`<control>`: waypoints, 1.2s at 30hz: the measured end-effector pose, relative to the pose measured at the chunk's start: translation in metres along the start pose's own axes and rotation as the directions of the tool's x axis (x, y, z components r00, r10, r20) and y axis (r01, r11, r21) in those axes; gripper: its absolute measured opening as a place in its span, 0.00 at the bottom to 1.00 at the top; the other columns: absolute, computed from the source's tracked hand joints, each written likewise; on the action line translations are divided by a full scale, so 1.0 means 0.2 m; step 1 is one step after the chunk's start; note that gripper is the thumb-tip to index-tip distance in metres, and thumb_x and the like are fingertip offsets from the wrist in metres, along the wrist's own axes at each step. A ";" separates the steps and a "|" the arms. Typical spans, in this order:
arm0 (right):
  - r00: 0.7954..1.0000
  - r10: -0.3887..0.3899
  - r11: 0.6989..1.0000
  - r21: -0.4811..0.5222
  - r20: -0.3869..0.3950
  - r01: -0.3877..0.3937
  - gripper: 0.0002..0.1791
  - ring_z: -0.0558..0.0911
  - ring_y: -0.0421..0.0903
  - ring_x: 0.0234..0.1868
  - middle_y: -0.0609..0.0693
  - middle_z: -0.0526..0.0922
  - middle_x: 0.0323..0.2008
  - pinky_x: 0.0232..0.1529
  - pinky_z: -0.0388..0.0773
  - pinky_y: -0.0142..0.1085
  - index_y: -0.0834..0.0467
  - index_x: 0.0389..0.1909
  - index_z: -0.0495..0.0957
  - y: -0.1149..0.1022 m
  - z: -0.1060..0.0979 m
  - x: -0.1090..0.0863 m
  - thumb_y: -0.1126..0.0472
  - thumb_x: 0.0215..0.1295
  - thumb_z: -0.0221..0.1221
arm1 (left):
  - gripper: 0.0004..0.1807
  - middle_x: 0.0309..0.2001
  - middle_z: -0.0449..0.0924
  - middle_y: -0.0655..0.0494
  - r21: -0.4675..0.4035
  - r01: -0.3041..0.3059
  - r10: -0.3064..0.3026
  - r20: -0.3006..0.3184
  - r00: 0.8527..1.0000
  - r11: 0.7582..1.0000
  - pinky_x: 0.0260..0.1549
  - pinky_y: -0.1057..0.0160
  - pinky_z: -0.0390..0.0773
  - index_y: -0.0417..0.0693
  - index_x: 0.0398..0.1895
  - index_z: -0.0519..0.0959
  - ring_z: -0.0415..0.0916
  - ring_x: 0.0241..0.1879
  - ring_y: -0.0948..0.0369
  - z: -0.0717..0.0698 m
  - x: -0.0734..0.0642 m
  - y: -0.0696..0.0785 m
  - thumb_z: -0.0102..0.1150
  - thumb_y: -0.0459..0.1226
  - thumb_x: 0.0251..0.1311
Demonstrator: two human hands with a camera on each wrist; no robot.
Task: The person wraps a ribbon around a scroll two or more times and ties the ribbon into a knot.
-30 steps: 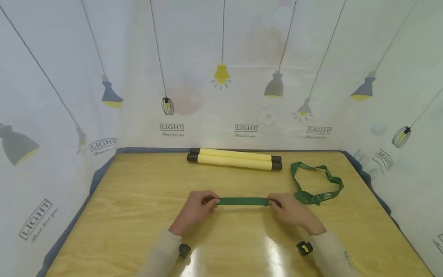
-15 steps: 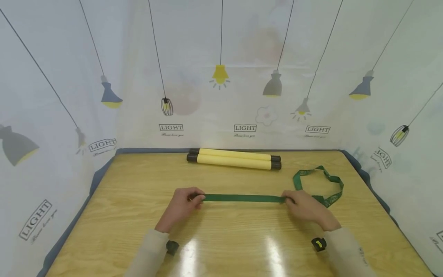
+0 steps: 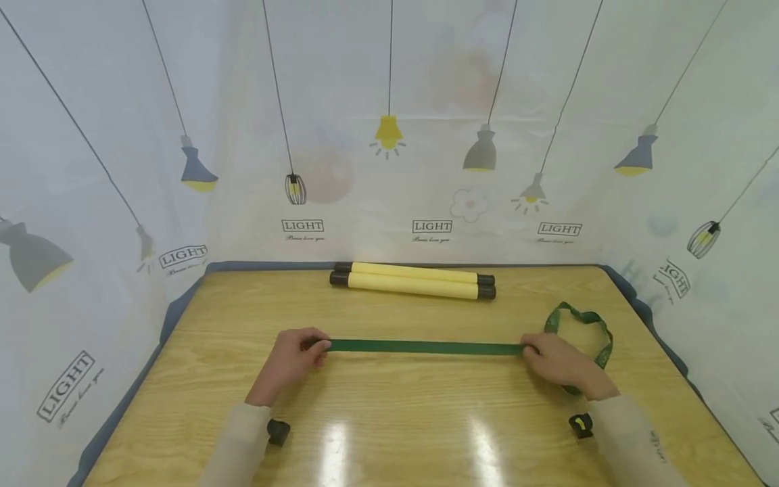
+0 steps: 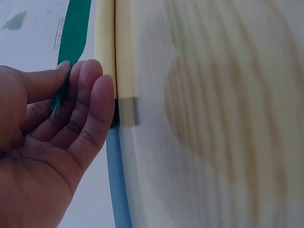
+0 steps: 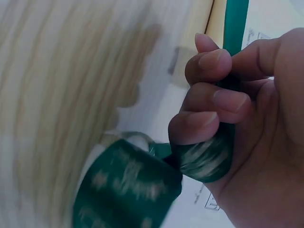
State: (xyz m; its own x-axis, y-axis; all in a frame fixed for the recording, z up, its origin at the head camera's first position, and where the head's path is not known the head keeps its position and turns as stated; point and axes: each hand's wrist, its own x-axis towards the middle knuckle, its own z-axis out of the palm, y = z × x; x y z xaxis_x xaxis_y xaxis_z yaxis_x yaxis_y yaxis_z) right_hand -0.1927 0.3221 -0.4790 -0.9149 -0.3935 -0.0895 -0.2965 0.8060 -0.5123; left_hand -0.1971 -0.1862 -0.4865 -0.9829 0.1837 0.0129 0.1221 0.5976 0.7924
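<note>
A green ribbon (image 3: 426, 347) is stretched level between the two hands above the table. Its end is pinched between thumb and fingers of the left hand (image 3: 293, 355); in the left wrist view a short frayed tip of the ribbon (image 4: 76, 35) pokes out past the thumb. The right hand (image 3: 556, 362) grips the ribbon farther along, fingers curled round it in the right wrist view. From under that hand the rest of the ribbon (image 5: 130, 185), printed with pale lettering, hangs out and lies in a loose loop on the table, partly hidden by the hand.
Two yellow rods (image 3: 414, 284) with black ends lie side by side at the back of the wooden table (image 3: 420, 412). Behind them rises a pale curtain (image 3: 365, 81) printed with lamps, which also runs along both sides. Each wrist wears a small black device (image 3: 581, 425).
Both hands have moved apart, left hand leftward and right hand rightward, so the span of ribbon between them has grown longer. The loop at the right has become smaller and shifted rightward.
</note>
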 end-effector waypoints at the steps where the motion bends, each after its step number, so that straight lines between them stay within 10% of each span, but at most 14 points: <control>1: 1.000 0.002 1.000 -0.004 -0.003 -0.002 0.15 0.65 0.38 0.18 0.44 0.65 0.19 0.24 0.65 0.33 0.54 0.30 0.74 0.02 0.00 0.00 0.65 0.77 0.44 | 0.08 0.28 0.84 0.49 -0.003 0.014 -0.014 -0.002 1.000 1.000 0.29 0.65 0.78 0.45 0.46 0.86 0.79 0.28 0.58 -0.01 0.00 -0.01 0.59 0.36 0.73; 20: 0.992 0.127 0.986 -0.108 -0.022 -0.128 0.20 0.65 0.41 0.21 0.45 0.65 0.18 0.28 0.64 0.36 0.52 0.22 0.69 0.27 -0.06 -0.03 0.58 0.80 0.47 | 0.11 0.31 0.85 0.47 0.056 0.227 -0.225 -0.034 0.974 0.972 0.27 0.63 0.81 0.34 0.48 0.84 0.81 0.26 0.60 -0.26 -0.03 -0.21 0.57 0.34 0.73; 36: 0.970 0.239 0.971 0.003 0.047 -0.239 0.27 0.61 0.41 0.17 0.42 0.62 0.13 0.23 0.63 0.36 0.51 0.17 0.66 0.26 -0.08 0.01 0.44 0.76 0.56 | 0.13 0.34 0.84 0.46 0.219 0.335 -0.327 -0.075 0.942 0.916 0.29 0.60 0.74 0.36 0.40 0.83 0.76 0.30 0.56 -0.30 -0.04 -0.20 0.65 0.40 0.65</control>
State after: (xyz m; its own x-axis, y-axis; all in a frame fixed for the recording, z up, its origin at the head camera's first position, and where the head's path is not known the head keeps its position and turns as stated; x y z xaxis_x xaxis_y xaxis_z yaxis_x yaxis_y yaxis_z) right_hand -0.2140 0.3705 -0.4911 -0.9454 -0.2099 -0.2494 -0.0682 0.8755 -0.4783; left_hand -0.2018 -0.2586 -0.4814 -0.9763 -0.0808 -0.2010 -0.1874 0.7803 0.5966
